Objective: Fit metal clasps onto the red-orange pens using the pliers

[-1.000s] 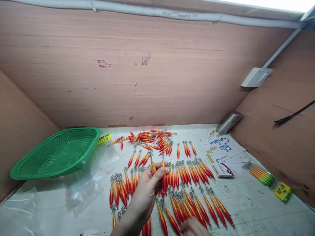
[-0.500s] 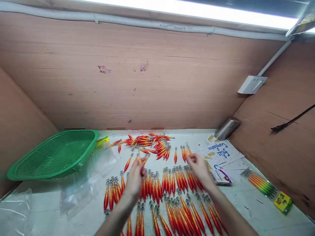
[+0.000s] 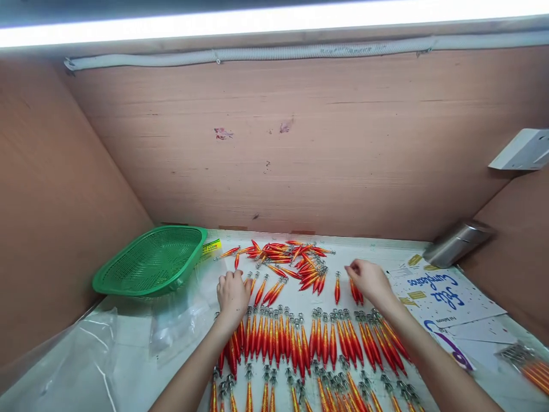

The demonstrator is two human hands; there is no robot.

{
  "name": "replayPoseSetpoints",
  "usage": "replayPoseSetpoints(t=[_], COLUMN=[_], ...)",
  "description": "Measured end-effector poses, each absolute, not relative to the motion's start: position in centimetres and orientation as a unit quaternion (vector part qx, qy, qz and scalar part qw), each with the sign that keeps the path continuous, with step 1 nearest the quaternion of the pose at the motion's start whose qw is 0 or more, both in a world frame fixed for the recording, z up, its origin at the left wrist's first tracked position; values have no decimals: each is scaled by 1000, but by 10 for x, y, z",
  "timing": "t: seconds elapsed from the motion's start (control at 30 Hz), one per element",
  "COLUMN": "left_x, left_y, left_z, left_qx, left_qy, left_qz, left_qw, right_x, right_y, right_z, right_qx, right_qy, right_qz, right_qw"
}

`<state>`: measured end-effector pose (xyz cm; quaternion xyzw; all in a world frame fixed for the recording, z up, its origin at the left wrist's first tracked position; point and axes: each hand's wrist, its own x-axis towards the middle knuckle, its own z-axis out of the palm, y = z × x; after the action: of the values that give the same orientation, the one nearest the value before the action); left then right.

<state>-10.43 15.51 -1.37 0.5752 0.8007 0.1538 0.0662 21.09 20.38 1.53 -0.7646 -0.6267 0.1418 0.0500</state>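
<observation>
Red-and-orange squid jigs with metal hook crowns lie on the white tabletop, crowns pointing away from me. A long row of squid jigs [image 3: 295,340] crosses the middle, with another row of squid jigs [image 3: 326,395] nearer me. My left hand [image 3: 234,294] has curled fingers at the left end of a short row of squid jigs [image 3: 259,290]; what they hold is hidden. On the right, my right hand [image 3: 369,280] pinches at the crown end of a squid jig [image 3: 354,293], covering the hooks. One single squid jig [image 3: 337,289] lies to its left.
A loose pile of squid jigs [image 3: 295,254] lies toward the back wall. The green basket [image 3: 150,257] and clear plastic bags [image 3: 180,323] occupy the left. At right are a metal flask [image 3: 458,243], printed cards [image 3: 444,294] and packaged jigs [image 3: 532,366].
My view has swung left, shifting the scene rightward. My left hand has moved left along the short row. My right hand stays by the small group at the right.
</observation>
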Motion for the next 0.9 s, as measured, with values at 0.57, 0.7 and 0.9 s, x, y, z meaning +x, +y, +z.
replayPoseSetpoints(t=[0.57,0.7,0.9], left_x=[-56,-62,-77], left_y=[269,272,278], left_z=[15,25,41], left_qx=[782,761,696], left_qy=[622,647,709], left_qz=[7,30,111], left_qw=[-19,-28,-21], right_x=[110,126,136], right_y=[295,304,299], right_z=[22,27,33], right_qx=[-734,-722,-690], right_qy=[-625,-599,-538], right_qz=[265,337,436], right_qw=[15,82,209])
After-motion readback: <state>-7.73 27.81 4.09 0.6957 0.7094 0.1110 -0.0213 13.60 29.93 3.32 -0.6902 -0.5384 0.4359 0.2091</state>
